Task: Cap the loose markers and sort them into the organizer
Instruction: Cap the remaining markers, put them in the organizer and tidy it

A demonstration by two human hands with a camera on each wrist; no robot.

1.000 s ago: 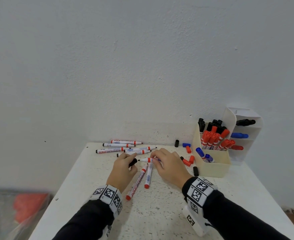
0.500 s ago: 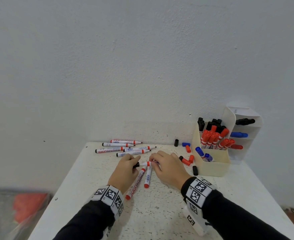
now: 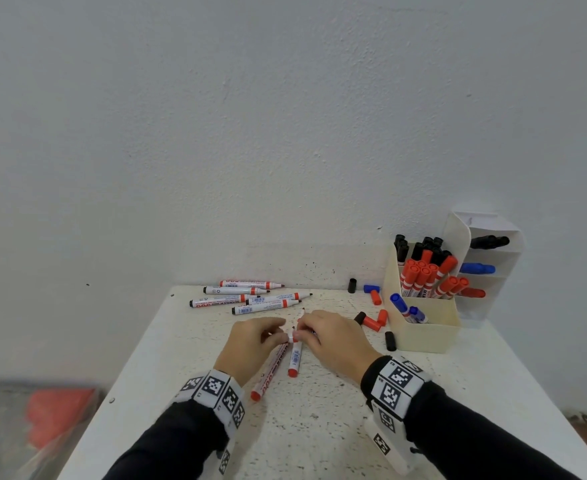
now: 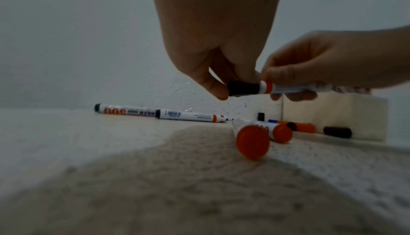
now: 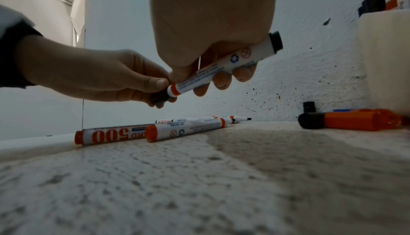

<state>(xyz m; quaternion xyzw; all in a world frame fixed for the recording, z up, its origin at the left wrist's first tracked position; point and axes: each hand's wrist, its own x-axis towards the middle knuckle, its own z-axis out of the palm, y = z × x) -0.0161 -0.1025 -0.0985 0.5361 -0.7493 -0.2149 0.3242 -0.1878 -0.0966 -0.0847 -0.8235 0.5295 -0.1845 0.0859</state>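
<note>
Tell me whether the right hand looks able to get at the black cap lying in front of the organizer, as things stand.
Probably not yet. The black cap lies in the open beside the organizer, with nothing between it and the right hand, but that hand grips a marker while the left hand holds a cap on it.

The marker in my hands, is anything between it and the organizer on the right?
The marker, black cap pushed on, is held above the table. Loose caps lie on the table before the organizer, below a lifted path. Nothing visible blocks it.
</note>
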